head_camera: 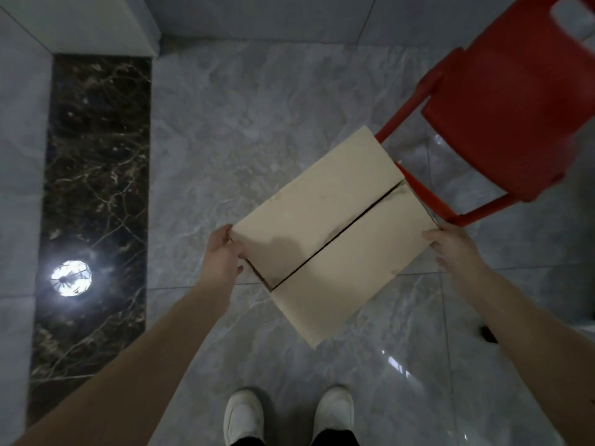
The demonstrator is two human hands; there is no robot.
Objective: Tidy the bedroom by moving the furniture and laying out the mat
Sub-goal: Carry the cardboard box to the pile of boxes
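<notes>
A beige cardboard box with closed top flaps and a dark seam down its middle is held above the grey floor, tilted diagonally. My left hand grips its left corner with fingers curled over the edge. My right hand presses on its right corner, fingers spread along the side. A red plastic chair stands at the upper right, one leg passing right behind the box's far edge.
A grey marble tile floor spreads below. At the left runs a dark marble threshold strip reflecting a ceiling lamp, with a white wall corner above it. My white shoes show at the bottom.
</notes>
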